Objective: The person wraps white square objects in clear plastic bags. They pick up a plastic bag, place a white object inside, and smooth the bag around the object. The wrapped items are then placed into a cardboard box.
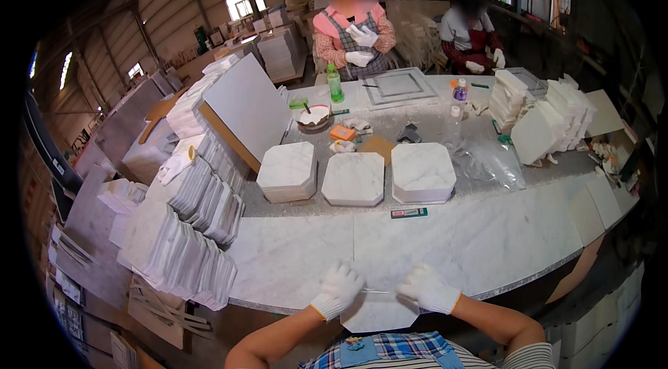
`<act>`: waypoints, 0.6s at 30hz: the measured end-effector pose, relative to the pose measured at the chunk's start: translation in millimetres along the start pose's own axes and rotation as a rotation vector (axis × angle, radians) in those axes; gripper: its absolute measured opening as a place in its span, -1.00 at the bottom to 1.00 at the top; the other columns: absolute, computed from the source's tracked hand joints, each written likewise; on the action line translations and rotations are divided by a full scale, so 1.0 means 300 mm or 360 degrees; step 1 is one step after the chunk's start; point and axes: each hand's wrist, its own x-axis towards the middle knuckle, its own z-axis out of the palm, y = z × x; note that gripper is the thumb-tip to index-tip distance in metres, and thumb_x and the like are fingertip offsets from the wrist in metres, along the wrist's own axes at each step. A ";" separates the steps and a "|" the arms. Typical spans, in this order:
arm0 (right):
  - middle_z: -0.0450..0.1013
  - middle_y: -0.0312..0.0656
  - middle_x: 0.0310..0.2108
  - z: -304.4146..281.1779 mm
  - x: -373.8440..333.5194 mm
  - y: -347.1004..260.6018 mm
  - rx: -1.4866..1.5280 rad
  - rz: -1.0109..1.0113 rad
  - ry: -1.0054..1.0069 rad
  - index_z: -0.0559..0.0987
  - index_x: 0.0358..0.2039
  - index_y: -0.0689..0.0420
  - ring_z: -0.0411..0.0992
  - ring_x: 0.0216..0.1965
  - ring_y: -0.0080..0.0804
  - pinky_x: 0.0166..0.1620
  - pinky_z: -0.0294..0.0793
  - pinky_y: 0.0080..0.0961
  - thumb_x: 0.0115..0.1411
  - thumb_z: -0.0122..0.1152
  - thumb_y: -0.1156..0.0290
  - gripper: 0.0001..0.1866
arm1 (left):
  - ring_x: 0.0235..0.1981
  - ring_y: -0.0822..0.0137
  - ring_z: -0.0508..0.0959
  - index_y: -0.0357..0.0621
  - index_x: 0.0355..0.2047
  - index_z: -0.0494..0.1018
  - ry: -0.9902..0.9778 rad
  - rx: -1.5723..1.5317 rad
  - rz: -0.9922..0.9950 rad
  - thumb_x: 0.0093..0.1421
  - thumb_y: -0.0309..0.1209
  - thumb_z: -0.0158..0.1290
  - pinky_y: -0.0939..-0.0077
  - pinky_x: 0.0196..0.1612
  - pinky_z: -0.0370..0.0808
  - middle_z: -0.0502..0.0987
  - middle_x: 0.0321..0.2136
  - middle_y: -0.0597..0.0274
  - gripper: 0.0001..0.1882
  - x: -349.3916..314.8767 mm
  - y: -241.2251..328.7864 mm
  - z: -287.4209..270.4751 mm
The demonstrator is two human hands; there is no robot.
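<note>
Left hand (339, 289) and right hand (428, 288) — both gloved — hold 1 white tile (380, 316).

On the bench (424, 116), the middle stack (353, 177) stands between the left stack (287, 174) and the right stack (423, 173). A flat packet (409, 213) lies before the right stack, plastic film (497, 160) to its right. Behind the left stack is a bowl (314, 126); behind that, a bottle (335, 85). The near tile (379, 317) sits at the bench's near edge, between left grip (339, 288) and right grip (426, 288).

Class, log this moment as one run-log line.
pale tile: near body | left hand: gloved, at its left | right hand: gloved, at its right | green bottle: upright
</note>
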 end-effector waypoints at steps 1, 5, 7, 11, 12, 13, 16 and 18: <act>0.43 -0.28 -0.57 0.002 -0.001 -0.001 -0.0003 -0.0015 0.0005 0.53 -0.48 -0.06 0.45 -0.37 -0.24 -0.14 0.43 -0.26 0.02 0.26 0.26 -0.90 | -0.33 0.16 0.46 -0.04 -0.46 0.47 0.0005 0.0014 0.0005 -0.03 -0.34 0.03 0.19 -0.15 0.41 0.43 -0.53 0.26 -0.88 -0.007 -0.003 -0.006; 0.44 -0.28 -0.56 0.028 -0.014 0.011 0.0035 -0.0074 0.0124 0.53 -0.49 -0.07 0.46 -0.37 -0.25 -0.13 0.42 -0.26 0.01 0.26 0.26 -0.90 | -0.33 0.18 0.47 -0.06 -0.44 0.48 -0.0170 0.0114 0.0014 -0.02 -0.34 0.03 0.19 -0.14 0.41 0.44 -0.53 0.27 -0.86 -0.035 0.007 -0.035; 0.44 -0.28 -0.56 0.032 -0.011 0.008 0.0052 -0.0092 0.0123 0.53 -0.50 -0.06 0.46 -0.38 -0.26 -0.14 0.41 -0.26 -0.01 0.25 0.27 -0.90 | -0.33 0.18 0.47 -0.07 -0.43 0.49 -0.0204 0.0136 0.0059 -0.01 -0.33 0.03 0.18 -0.13 0.40 0.46 -0.52 0.27 -0.85 -0.053 0.009 -0.028; 0.44 -0.27 -0.57 0.036 -0.008 0.004 0.0025 -0.0125 0.0009 0.51 -0.53 -0.06 0.46 -0.40 -0.26 -0.17 0.39 -0.26 -0.06 0.23 0.29 -0.92 | -0.30 0.17 0.53 -0.06 -0.43 0.51 -0.0446 0.0136 0.0057 0.12 -0.32 0.01 0.11 -0.11 0.37 0.55 -0.47 0.23 -0.86 -0.058 0.017 -0.019; 0.43 -0.27 -0.57 0.040 -0.009 0.007 0.0017 -0.0145 0.0010 0.51 -0.53 -0.05 0.45 -0.41 -0.25 -0.18 0.39 -0.26 -0.07 0.22 0.30 -0.92 | -0.29 0.17 0.53 -0.06 -0.42 0.52 -0.0466 0.0145 0.0077 0.14 -0.32 0.01 0.10 -0.10 0.37 0.56 -0.46 0.24 -0.86 -0.067 0.020 -0.007; 0.43 -0.26 -0.57 0.039 -0.009 0.010 0.0047 -0.0153 -0.0011 0.50 -0.54 -0.05 0.45 -0.41 -0.25 -0.19 0.38 -0.26 -0.07 0.22 0.30 -0.92 | -0.29 0.17 0.53 -0.06 -0.41 0.52 -0.0486 0.0154 0.0097 0.16 -0.32 0.00 0.09 -0.09 0.37 0.57 -0.45 0.24 -0.85 -0.073 0.020 0.004; 0.42 -0.24 -0.57 0.042 -0.012 0.012 0.0119 -0.0165 -0.0040 0.49 -0.55 -0.05 0.44 -0.41 -0.24 -0.21 0.37 -0.26 -0.07 0.21 0.31 -0.92 | -0.28 0.18 0.54 -0.06 -0.40 0.53 -0.0468 0.0143 0.0130 0.17 -0.32 -0.01 0.09 -0.09 0.37 0.57 -0.45 0.25 -0.85 -0.072 0.017 0.004; 0.42 -0.23 -0.56 0.045 -0.012 0.012 0.0139 -0.0176 -0.0010 0.48 -0.56 -0.04 0.44 -0.41 -0.23 -0.21 0.37 -0.25 -0.06 0.21 0.31 -0.91 | -0.24 0.17 0.53 -0.07 -0.35 0.51 -0.0537 0.0165 0.0131 0.15 -0.31 0.00 0.10 -0.04 0.37 0.56 -0.42 0.28 -0.84 -0.073 0.019 0.004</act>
